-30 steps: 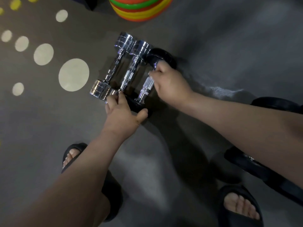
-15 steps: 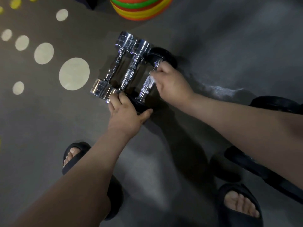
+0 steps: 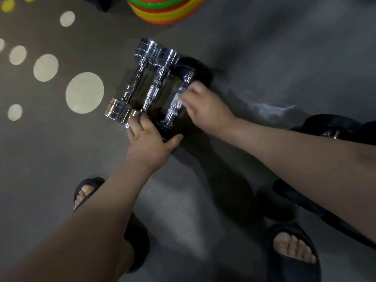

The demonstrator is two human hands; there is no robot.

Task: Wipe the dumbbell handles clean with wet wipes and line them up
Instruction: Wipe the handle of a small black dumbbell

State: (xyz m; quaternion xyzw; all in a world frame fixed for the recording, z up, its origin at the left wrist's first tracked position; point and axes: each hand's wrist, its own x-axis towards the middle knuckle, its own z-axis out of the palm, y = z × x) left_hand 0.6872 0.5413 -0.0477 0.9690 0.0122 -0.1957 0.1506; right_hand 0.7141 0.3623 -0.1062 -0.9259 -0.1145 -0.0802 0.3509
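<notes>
Three dumbbells lie side by side on the grey floor: two chrome dumbbells (image 3: 133, 84) (image 3: 157, 84) and a black-ended dumbbell (image 3: 195, 70) with a knurled chrome handle (image 3: 176, 104). My right hand (image 3: 205, 106) pinches a small white wet wipe (image 3: 180, 94) against that handle. My left hand (image 3: 148, 139) grips the near black end, thumb on its right side, fingers touching the near end of the middle chrome dumbbell.
A stack of orange, green and yellow discs (image 3: 164, 9) sits at the top. More black dumbbells (image 3: 333, 127) lie at the right behind my forearm. Pale round spots (image 3: 84, 92) mark the floor on the left. My feet in dark slippers (image 3: 293, 251) stand below.
My right hand has slid a little along the knurled handle with the wipe. My left hand has stayed on the near black end.
</notes>
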